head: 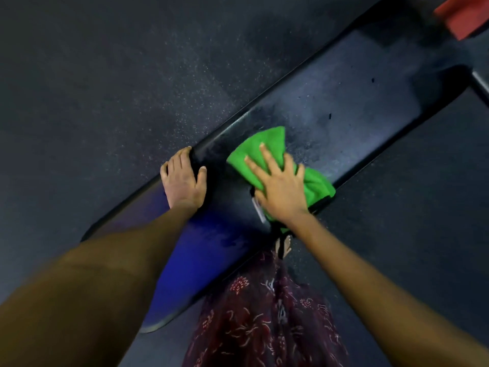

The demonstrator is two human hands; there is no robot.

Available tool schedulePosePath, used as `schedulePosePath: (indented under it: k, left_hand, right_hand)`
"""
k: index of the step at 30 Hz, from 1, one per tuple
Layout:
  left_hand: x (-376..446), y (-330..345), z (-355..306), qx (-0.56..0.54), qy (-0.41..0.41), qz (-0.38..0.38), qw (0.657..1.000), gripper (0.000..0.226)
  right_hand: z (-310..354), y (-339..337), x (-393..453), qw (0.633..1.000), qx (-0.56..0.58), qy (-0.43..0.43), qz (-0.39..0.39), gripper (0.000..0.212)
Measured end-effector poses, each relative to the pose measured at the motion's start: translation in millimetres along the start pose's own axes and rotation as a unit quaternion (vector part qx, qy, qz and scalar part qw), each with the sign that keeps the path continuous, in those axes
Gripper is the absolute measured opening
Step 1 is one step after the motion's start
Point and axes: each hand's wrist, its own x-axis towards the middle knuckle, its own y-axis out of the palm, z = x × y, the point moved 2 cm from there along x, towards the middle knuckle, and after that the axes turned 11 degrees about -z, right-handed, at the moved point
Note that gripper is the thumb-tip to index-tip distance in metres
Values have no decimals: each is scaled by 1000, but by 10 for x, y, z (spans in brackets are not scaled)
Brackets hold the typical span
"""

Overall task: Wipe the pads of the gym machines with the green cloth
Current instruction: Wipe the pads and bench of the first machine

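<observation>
While pressing flat on green cloth (pixel 267 157), right hand (pixel 280 189) fingers spread and straight, palm down, not curled round it. Cloth bunched on long dark bench pad (pixel 357 102), near its near-side edge, partly hanging over; black trim and white tag visible beside wrist. Left hand (pixel 182 178) resting on pad's far edge, fingers hooked over the rim, thumb lying on top surface. Hands apart, same pad. Pad running diagonally, surface dusty-looking ahead of cloth. Speckled dark floor (pixel 119 75) around. Red object (pixel 463 14) top right, blurred. Patterned maroon garment (pixel 264 313) below.
</observation>
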Motion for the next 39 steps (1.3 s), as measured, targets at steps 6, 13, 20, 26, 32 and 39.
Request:
schedulePosePath:
  k: [6, 13, 20, 26, 32, 39]
  left_hand:
    - [-7, -19, -15, 1, 2, -3, 1000, 52]
    - [-3, -36, -29, 2, 0, 1, 1000, 57]
    - [-12, -34, -37, 1, -5, -8, 1000, 57]
    - [-14, -42, -33, 6, -5, -6, 1000, 53]
    - [-13, -59, -35, -33, -15, -19, 999, 50]
    - [482, -8, -668, -154, -141, -17, 978, 30]
  right_hand:
    - [-883, -86, -278, 997, -38, -58, -17, 84]
    - [-591, -230, 507, 991, 14, 132, 33, 71]
    - [-638, -170, -153, 990, -31, -118, 77, 76]
    - [-1071, -296, 341, 992, -11, 115, 45, 70]
    - [-299, -131, 334, 997, -23, 42, 60, 75]
    - [-982, -263, 615, 984, -88, -134, 72, 71]
